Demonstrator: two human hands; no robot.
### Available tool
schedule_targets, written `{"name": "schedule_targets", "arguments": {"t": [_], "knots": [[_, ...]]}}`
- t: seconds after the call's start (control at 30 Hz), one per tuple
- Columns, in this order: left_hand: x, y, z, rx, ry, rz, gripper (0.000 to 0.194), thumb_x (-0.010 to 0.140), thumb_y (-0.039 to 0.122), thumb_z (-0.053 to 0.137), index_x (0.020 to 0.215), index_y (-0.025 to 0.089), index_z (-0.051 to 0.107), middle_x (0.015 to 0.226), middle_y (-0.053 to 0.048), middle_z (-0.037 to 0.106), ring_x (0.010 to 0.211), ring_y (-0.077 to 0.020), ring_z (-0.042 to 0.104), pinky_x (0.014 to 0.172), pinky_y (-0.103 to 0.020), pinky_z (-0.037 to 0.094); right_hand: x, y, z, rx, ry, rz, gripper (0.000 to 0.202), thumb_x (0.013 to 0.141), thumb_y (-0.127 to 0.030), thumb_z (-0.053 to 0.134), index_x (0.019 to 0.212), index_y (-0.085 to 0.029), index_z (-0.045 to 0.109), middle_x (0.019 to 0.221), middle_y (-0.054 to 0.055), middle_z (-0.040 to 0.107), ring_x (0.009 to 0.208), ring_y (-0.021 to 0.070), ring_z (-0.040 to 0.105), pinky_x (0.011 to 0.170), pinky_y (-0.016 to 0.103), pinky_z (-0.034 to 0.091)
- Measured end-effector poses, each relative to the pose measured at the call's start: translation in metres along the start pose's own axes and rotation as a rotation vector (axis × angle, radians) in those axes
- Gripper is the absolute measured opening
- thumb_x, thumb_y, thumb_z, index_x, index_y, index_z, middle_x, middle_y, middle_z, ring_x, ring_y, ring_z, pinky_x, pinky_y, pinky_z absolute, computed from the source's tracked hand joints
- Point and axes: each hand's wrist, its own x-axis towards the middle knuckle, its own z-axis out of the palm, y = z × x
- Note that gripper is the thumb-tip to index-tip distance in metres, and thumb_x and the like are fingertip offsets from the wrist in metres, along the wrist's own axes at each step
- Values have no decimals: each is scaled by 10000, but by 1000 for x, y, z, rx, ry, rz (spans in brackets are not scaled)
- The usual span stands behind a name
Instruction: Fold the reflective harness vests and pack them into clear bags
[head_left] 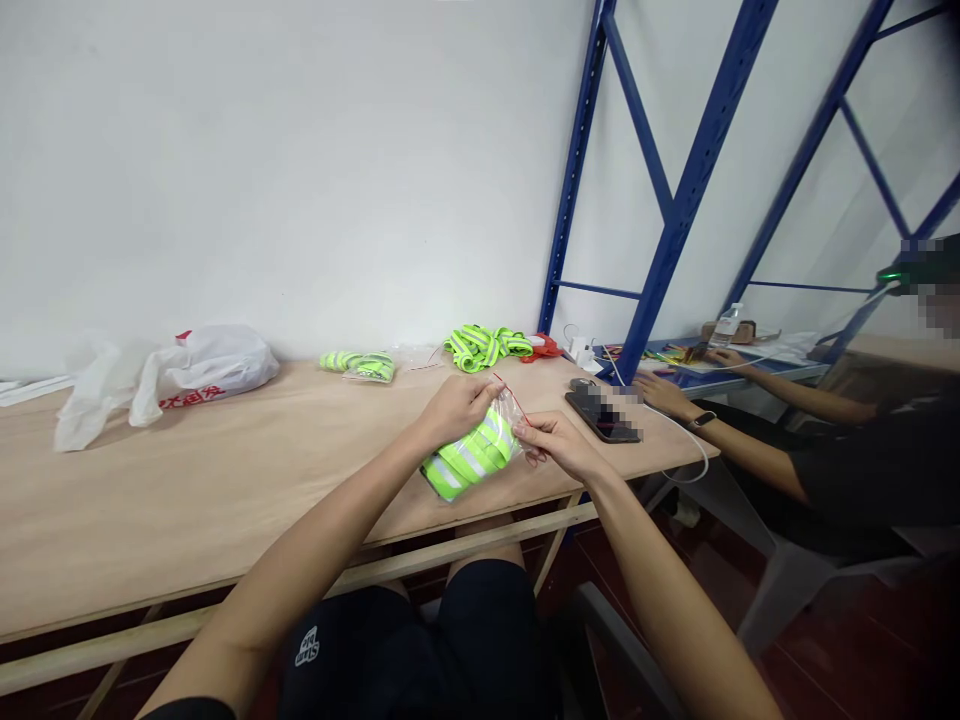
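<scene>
A clear zip bag [471, 458] with folded neon-green and silver reflective straps inside is held tilted over the wooden table's front edge. My left hand [459, 408] pinches the bag's upper left side, close to its red seal line. At the right side of the opening, my right hand [553, 440] grips the clear plastic between thumb and fingers. Behind the hands lies a loose heap of neon-green straps [480, 347], with an orange-red bundle [543, 347] beside it. Packed green straps [360, 365] rest farther left near the wall.
White plastic bags [217, 365] lie at the back left of the table [225, 480]. A phone [600, 415], a charger [581, 352] and a cable are at right. Blue shelf posts [675, 230] rise there. Another person sits beyond, hands [664, 393] on a blue table.
</scene>
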Motion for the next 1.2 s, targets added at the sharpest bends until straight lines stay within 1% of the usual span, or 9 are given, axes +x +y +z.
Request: {"name": "schedule_targets", "arguments": {"t": [0.13,0.2,0.27,0.3,0.4,0.5,0.77,0.97,1.2], "knots": [[-4,-11,0,-192,46,-174,526,939,563,434,672,145,610,588,0,530,581,-142,467,558,-261,308,3,-4,5,-42,108,-63,464,797,-609,685,620,-188,604,542,-19,516,521,122,477,527,270,405],[-8,-19,-1,-345,37,-288,574,899,632,470,756,115,674,645,-28,603,604,-155,514,562,-259,355,7,-2,9,17,224,-93,410,772,-587,716,844,-186,680,594,-28,554,520,124,507,532,272,430],[-13,-28,-3,-461,23,-357,622,853,688,514,782,95,689,645,-35,613,583,-146,511,549,-255,363,12,5,15,121,324,-75,514,734,-568,755,1076,-197,652,630,-40,585,502,125,529,518,271,451],[-17,-32,-3,-494,27,-379,639,831,709,535,778,90,686,622,-28,596,560,-134,489,532,-249,349,15,10,17,168,352,-48,534,721,-558,767,1096,-201,636,638,-39,597,500,125,539,513,268,460],[-26,-42,-4,-530,42,-414,663,791,745,567,778,91,672,580,0,541,514,-103,419,492,-236,292,22,26,23,258,372,46,416,718,-548,772,897,-195,642,646,-16,620,529,124,557,516,253,476],[-34,-50,-3,-566,43,-421,652,807,740,553,831,100,675,618,-7,560,536,-106,437,493,-233,295,24,36,25,311,383,73,386,711,-547,776,759,-193,631,642,-3,621,558,129,562,519,246,482],[-41,-76,5,-704,39,-568,524,748,640,635,766,116,631,604,-2,553,546,-116,469,507,-233,342,27,53,23,319,359,88,398,672,-535,797,654,-179,620,562,-5,606,495,116,538,488,236,447],[-44,-88,12,-697,40,-610,627,753,685,613,954,96,691,725,-50,647,601,-138,549,545,-242,396,28,61,23,252,349,70,423,701,-548,770,622,-185,567,543,-14,592,484,112,543,483,227,436],[-46,-98,14,-629,107,-643,513,732,625,658,822,121,697,672,-29,610,575,-124,524,533,-234,385,29,65,24,159,389,27,383,747,-520,710,615,-190,567,530,-9,584,473,110,537,470,221,423]]}}
